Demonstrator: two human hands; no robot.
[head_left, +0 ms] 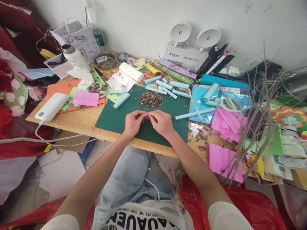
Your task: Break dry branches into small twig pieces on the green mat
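My left hand [134, 122] and my right hand [161, 122] meet fingertip to fingertip over a dark green mat [112, 113]. Both are closed in a pinch; whatever sits between the fingertips is too small to name. Just beyond them lies a heap of short brown twig bits [151, 99], and a few more dark bits show beneath my fingers. Around the heap are several light blue paper tubes, among them one tube [121, 101] on the left and a long thin tube [194, 113] on the right.
Scissors [230, 103] lie on a blue plastic packet [200, 92] at right, near pink crepe paper [225, 162] and tall dry branches [260, 111]. A white power bank [51, 107] with a cable sits at left. Behind stand a bottle [75, 57] and an emergency light [187, 56].
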